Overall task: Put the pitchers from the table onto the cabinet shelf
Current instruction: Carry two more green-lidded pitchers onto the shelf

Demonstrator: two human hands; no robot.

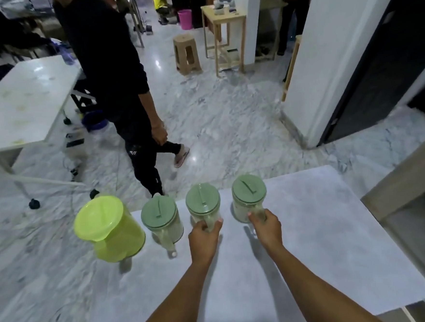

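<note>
Several pitchers stand in a row along the far edge of a pale grey table (312, 241). At the left end is a lime-yellow pitcher (105, 226). Beside it stands a clear pitcher with a sage-green lid (160, 214), its handle toward me. My left hand (204, 234) is closed around the handle of the third pitcher (203, 201). My right hand (264, 222) grips the handle of the rightmost pitcher (249, 193). Both held pitchers rest upright on the table. The cabinet's wooden frame (404, 180) shows at the right edge; its shelf is hidden.
A person in black (115, 79) walks across the marble floor just beyond the table. A white wheeled table (21, 106) stands at the left. Farther back are a beige stool (186, 54), a wooden side table (224, 16), a pink bucket (185, 19) and a white pillar (324, 52).
</note>
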